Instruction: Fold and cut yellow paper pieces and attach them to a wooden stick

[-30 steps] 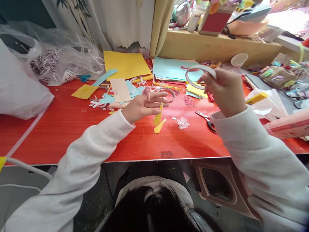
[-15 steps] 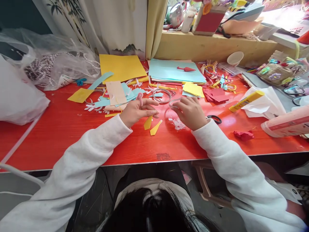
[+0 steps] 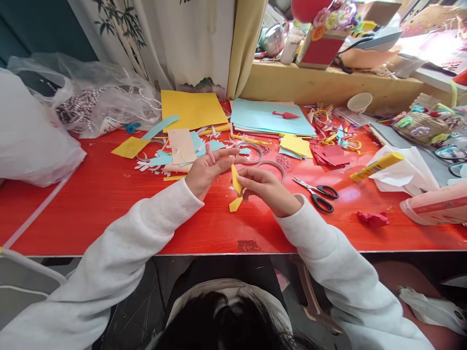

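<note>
Much tabletop (image 3: 207,226) separates edge (image 3: 226,254) from right hand (image 3: 270,191), pinching yellow paper (image 3: 236,180), and left hand (image 3: 204,174), grip unclear.

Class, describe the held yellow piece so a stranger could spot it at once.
On the red table, find the scissors. Left of them in the picture, the right hand pinches the yellow piece. Unlike the yellow scrap below it, this one is held.

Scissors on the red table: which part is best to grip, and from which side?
Probably the black handle loops of the scissors, coming from the near right. The scissors lie flat on the red table, loops toward the near right and blades pointing away to the left, so this side should keep fingers off the blades. The right hand is nearest but pinches a yellow paper piece.
</note>
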{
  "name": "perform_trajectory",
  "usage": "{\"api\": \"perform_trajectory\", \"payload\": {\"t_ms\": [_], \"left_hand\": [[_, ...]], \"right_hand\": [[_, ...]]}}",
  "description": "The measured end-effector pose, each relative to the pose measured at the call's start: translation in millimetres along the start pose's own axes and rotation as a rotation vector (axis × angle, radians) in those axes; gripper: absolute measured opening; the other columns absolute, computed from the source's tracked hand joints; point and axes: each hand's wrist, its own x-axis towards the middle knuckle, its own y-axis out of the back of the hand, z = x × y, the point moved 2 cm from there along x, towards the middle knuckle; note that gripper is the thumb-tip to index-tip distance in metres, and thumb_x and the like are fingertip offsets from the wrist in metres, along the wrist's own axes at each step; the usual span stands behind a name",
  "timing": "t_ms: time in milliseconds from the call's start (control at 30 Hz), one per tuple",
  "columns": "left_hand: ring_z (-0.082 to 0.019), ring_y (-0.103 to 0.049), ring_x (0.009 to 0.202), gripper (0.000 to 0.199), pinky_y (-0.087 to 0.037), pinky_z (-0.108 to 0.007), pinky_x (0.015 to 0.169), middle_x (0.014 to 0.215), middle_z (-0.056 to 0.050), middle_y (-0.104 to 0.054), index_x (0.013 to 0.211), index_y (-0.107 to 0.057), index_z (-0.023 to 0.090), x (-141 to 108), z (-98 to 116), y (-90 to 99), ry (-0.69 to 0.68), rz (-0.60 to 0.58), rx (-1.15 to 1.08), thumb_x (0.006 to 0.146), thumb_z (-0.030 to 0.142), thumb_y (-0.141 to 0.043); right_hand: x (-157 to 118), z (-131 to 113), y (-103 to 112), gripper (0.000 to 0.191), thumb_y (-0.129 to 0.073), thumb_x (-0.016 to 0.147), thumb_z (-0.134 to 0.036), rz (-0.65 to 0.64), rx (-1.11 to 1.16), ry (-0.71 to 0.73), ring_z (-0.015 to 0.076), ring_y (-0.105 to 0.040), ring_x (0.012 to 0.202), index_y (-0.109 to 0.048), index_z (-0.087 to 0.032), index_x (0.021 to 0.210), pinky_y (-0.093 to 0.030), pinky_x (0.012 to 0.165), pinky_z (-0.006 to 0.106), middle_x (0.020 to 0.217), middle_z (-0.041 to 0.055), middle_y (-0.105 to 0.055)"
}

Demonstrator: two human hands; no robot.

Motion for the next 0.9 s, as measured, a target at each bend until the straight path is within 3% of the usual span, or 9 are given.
{"api": "perform_trajectory", "payload": {"t_ms": [100,200,333,467,633,767,900], "left_hand": [[-0.016,-0.063,0.093,0.026,-0.047,-0.030,0.083,0.098,-0.004,-0.069,0.093,-0.068,0.021,-1.8,1.0,-4.7,0.019,-0.070,-0.008,0.077,0.039,-0.063],[-0.012,-0.061,0.075,0.023,-0.046,-0.028,0.076,0.082,-0.003,-0.068,0.074,-0.068,0.016,-1.8,1.3,-4.2,-0.060,-0.047,0.098,0.073,0.039,-0.067],[-0.007,-0.051,0.058,0.028,-0.043,-0.025,0.067,0.061,0.002,-0.058,0.060,-0.059,0.015,-1.1,1.6,0.6,-0.156,0.131,0.266,0.066,0.040,-0.073],[-0.007,-0.047,0.057,0.038,-0.042,-0.025,0.068,0.057,0.002,-0.055,0.056,-0.056,0.015,-1.3,1.9,-0.6,-0.141,0.225,0.376,0.063,0.049,-0.071],[-0.010,-0.052,0.059,0.048,-0.043,-0.027,0.067,0.058,-0.001,-0.057,0.058,-0.059,0.014,-1.1,0.5,-3.3,-0.107,0.195,0.375,0.077,0.057,-0.051],[-0.008,-0.048,0.060,0.033,-0.041,-0.026,0.074,0.058,0.002,-0.054,0.057,-0.058,0.015,-1.4,0.5,1.7,-0.158,0.191,0.478,0.071,0.044,-0.066],[-0.009,-0.050,0.064,0.032,-0.041,-0.026,0.078,0.058,0.001,-0.055,0.056,-0.061,0.015,-1.4,1.6,3.9,-0.169,0.187,0.507,0.071,0.043,-0.066]], "right_hand": [[0.2,4.0,4.7,0.014,-0.059,0.082,-0.028,-0.046,0.235,-0.010,0.0049,-0.046,0.060,-0.058,-0.015,0.079,-0.042,0.050,0.017,0.071,-0.0019,-0.047],[-1.0,6.0,4.5,0.015,-0.059,0.082,-0.028,-0.161,0.370,-0.083,0.0048,-0.049,0.058,-0.060,-0.014,0.084,-0.043,0.048,0.016,0.071,-0.0014,-0.049],[-2.2,5.1,-0.8,0.036,-0.050,0.084,-0.046,-0.135,0.225,-0.122,0.0129,-0.063,0.071,-0.060,-0.013,0.094,-0.053,0.055,0.022,0.080,0.0058,-0.062],[-3.5,4.0,-3.0,0.027,-0.063,0.079,-0.033,-0.108,0.114,-0.087,0.0149,-0.068,0.073,-0.060,-0.013,0.096,-0.057,0.063,0.026,0.082,0.0063,-0.068],[-3.3,4.9,-1.7,0.026,-0.063,0.079,-0.030,-0.085,0.168,-0.131,0.0160,-0.070,0.074,-0.060,-0.012,0.097,-0.058,0.064,0.025,0.083,0.0079,-0.070],[-2.5,5.9,-2.1,0.028,-0.066,0.077,-0.030,-0.089,0.143,-0.138,0.0166,-0.069,0.075,-0.059,-0.012,0.098,-0.058,0.066,0.027,0.084,0.0076,-0.070],[-2.5,7.1,-0.3,0.025,-0.061,0.080,-0.033,-0.068,0.116,-0.133,0.0164,-0.070,0.074,-0.059,-0.012,0.094,-0.058,0.066,0.027,0.081,0.0076,-0.070]]}}
